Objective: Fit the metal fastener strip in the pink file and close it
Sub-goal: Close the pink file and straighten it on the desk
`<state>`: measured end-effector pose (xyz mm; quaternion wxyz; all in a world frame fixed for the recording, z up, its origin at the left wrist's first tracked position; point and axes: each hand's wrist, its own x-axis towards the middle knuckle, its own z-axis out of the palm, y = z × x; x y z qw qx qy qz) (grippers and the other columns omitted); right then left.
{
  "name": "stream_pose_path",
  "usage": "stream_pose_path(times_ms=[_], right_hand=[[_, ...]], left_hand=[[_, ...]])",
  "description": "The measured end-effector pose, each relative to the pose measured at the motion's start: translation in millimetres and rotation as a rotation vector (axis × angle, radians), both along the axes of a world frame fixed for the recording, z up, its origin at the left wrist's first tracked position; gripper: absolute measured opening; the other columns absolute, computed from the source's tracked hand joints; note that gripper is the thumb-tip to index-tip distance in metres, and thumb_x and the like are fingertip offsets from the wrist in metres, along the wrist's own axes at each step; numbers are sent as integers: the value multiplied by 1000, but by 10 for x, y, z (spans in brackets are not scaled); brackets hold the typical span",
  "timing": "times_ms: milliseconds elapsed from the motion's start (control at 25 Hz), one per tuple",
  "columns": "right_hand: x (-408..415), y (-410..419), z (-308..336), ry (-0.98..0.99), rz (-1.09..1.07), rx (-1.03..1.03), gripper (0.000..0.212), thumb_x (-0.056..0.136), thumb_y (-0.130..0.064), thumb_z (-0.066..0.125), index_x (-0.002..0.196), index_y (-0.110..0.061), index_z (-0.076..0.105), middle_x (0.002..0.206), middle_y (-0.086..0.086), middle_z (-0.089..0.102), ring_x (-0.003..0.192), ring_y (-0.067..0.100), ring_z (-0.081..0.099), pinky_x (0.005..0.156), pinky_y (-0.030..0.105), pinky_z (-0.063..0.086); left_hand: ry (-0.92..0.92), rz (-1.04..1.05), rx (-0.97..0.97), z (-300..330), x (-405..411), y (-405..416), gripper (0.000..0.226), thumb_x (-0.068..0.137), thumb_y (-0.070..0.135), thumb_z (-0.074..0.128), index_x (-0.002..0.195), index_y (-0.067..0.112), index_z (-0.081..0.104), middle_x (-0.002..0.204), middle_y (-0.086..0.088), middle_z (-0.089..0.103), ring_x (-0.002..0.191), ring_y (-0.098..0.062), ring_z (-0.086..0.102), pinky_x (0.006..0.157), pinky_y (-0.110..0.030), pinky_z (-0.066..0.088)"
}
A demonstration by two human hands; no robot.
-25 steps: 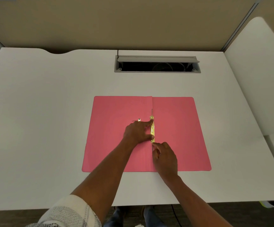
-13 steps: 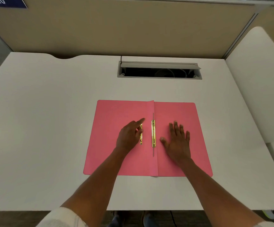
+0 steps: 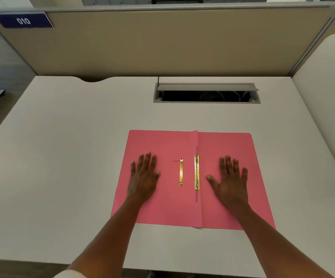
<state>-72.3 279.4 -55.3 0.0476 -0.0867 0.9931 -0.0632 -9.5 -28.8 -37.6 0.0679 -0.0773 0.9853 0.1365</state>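
The pink file (image 3: 162, 145) lies open and flat on the white desk (image 3: 72, 157). A gold metal fastener bar (image 3: 196, 172) sits along the file's centre fold. A second, thinner gold fastener strip (image 3: 181, 172) with two thin prongs pointing left lies loose on the left leaf, just left of the fold. My left hand (image 3: 144, 173) rests palm down on the left leaf, fingers spread, apart from the strip. My right hand (image 3: 230, 177) rests palm down on the right leaf, fingers spread. Neither hand holds anything.
A grey cable port (image 3: 206, 93) with its lid raised is set into the desk behind the file. A beige partition (image 3: 162, 41) with a blue "010" label (image 3: 23, 20) stands at the back. Another white desk surface (image 3: 327, 93) adjoins on the right.
Both hands left the fastener bar at the fold and moved outward to lie flat on the two leaves. The loose strip now lies uncovered on the left leaf. The view tilted up.
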Motion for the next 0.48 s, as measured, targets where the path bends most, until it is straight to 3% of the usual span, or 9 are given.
stream_pose_path(times_ms=[120,240,480], right_hand=[[5,1,9,4,10,-11,84,90,-74,13,155,-23,-3,165,4,0,152,29,-3,121,58,4],[12,12,10,11,8,-19,84,91,-73,15,155,-23,-2,165,5,1,152,29,-2,121,59,5],[13,-1,30,3,9,-18,84,90,-74,12,155,-22,-2,165,5,2,152,29,-2,121,58,4]], left_hand=[[-24,217,-16,51,22,-81,64,104,46,25,158,19,5,166,-5,-2,153,-28,-4,123,-51,-2],[-47,447,-7,155,52,-189,68,102,49,30,156,11,15,165,-13,10,152,-32,9,122,-54,9],[-2,617,51,367,-49,-176,61,100,46,40,142,2,40,149,-19,40,134,-39,39,108,-54,34]])
